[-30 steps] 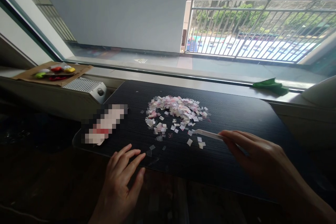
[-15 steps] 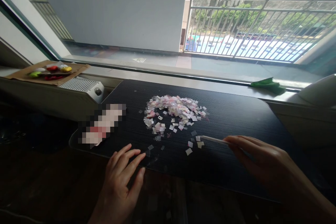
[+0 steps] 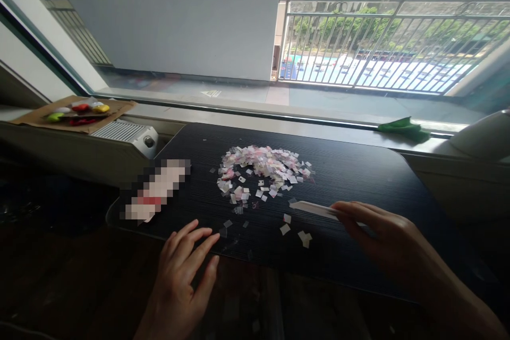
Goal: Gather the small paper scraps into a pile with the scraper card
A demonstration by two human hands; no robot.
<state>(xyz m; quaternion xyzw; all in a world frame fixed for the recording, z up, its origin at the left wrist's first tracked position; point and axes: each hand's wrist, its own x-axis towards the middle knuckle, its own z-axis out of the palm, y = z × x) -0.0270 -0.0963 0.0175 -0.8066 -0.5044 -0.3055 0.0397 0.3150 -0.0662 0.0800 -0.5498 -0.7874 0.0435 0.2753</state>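
Many small square scraps of white, pinkish and clear paper or film lie in a loose heap point(image 3: 266, 162) on the dark table. My right hand point(image 3: 376, 223) pinches a thin, flat white stick point(image 3: 313, 207) that points left. Its tip is by a clear scrap point(image 3: 294, 202), near the heap's lower right side. Several loose scraps point(image 3: 285, 229) lie below the stick. My left hand point(image 3: 185, 265) is open at the table's near edge, fingers spread and holding nothing. Close to its fingertips are a few clear scraps point(image 3: 227, 223).
The black wood-grain table point(image 3: 350, 170) stands against a window sill. On its left lies a pixelated pale and red item point(image 3: 159, 191). Beyond it are a white slatted unit point(image 3: 127, 135) and cardboard point(image 3: 27, 115) with colourful pieces. A green crumpled item point(image 3: 404, 128) lies on the sill.
The stick and my right hand have shifted slightly left. Pale scraps that were by the stick's tip now lie lower, nearer the table's front edge. My left hand is nearly unmoved.
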